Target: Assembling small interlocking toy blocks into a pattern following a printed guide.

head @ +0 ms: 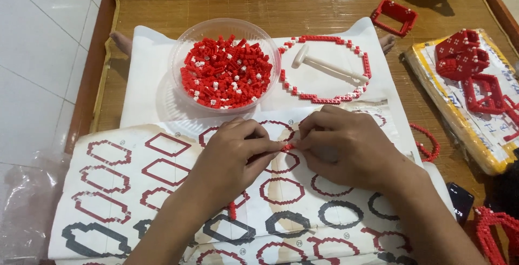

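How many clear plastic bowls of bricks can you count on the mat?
1. The clear plastic bowl of small red and white bricks sits beyond the hands, left of the brick ring. None seems hidden.

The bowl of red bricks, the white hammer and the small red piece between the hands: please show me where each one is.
bowl point(178, 54), head view, bare left rim.
white hammer point(330, 66), head view, middle of its handle.
small red piece point(287, 147), head view, the part showing between the fingertips of both hands.

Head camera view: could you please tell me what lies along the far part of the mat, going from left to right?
Clear plastic bowl of red and white bricks → red-and-white brick ring around a white plastic tool → red rectangular brick frame → yellow-edged board carrying red brick pieces.
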